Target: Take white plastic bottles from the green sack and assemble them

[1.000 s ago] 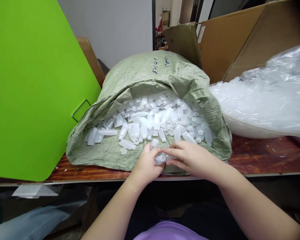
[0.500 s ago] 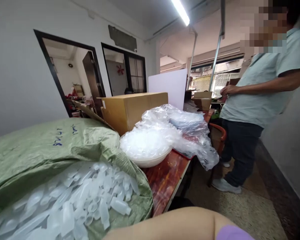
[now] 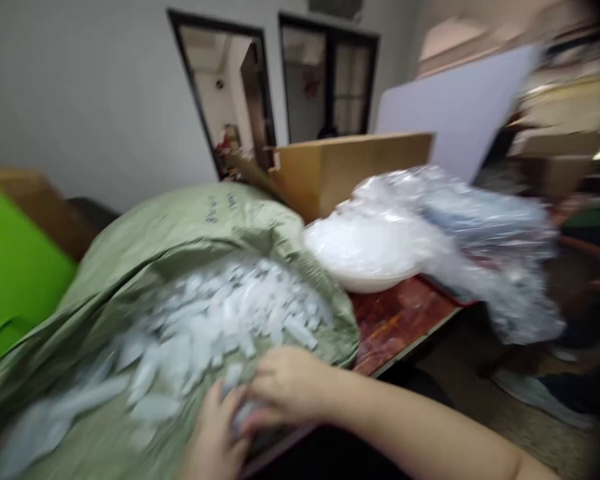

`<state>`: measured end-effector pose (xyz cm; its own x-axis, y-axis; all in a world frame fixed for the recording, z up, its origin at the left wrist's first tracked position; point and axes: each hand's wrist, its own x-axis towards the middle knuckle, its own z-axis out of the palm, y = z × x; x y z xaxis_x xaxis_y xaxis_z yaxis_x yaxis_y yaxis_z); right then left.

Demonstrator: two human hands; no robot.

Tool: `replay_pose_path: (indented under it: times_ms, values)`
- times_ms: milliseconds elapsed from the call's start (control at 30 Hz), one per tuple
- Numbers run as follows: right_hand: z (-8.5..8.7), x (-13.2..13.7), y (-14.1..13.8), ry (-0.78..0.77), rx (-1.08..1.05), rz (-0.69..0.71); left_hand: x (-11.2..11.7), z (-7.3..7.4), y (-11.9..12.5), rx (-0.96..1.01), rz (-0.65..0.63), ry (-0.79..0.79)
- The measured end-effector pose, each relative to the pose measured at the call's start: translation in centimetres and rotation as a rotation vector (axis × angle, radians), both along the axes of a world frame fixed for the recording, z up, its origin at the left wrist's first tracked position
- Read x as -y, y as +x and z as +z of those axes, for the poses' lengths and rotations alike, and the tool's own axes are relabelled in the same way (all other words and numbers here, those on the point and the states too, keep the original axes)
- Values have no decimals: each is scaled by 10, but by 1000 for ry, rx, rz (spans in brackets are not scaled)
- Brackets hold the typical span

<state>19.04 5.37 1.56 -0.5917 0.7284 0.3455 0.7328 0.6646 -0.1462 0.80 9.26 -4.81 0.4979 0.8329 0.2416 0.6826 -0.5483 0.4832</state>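
Observation:
My left hand [image 3: 215,423] and my right hand [image 3: 290,387] meet at the front edge of an open green woven sack [image 3: 260,213]. Between them is a small translucent plastic bottle [image 3: 243,413], with the fingers of both hands curled round it. Blur and the fingers hide part of it, so I cannot tell if there is more than one. Loose translucent plastic bottles [image 3: 195,347] lie heaped in the sack's mouth, just beyond my hands.
A white bowl [image 3: 375,283] heaped with whitish pieces stands on the reddish table [image 3: 400,313], beside clear plastic sheeting [image 3: 510,267]. A cardboard box [image 3: 350,167] stands behind. At far left is a bright green panel [image 3: 15,273]. At right, a person's shoe [image 3: 540,397] shows on the floor.
The view has swung left and down. Both my hands have come into sight, closed round a bottle; before, only a forearm showed. The standing person has mostly left the view.

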Motion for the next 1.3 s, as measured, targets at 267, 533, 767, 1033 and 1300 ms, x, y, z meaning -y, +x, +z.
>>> replay_pose_path:
  times_ms: [267, 533, 767, 1033, 1300]
  values:
    - [1, 13, 0, -74, -197, 66, 30, 49, -5, 143, -62, -314]
    - [33, 46, -12, -52, -221, 204, 81, 83, -22, 76, -121, -349]
    - [14, 75, -25, -203, -117, 189, 106, 77, -32, -94, -358, -655]
    - [-47, 102, -21, -555, 40, 168, 103, 9, -32, -162, -466, -1093]
    - [-101, 120, -20, -590, -2, 85, 107, -32, -24, -340, -456, -1339]
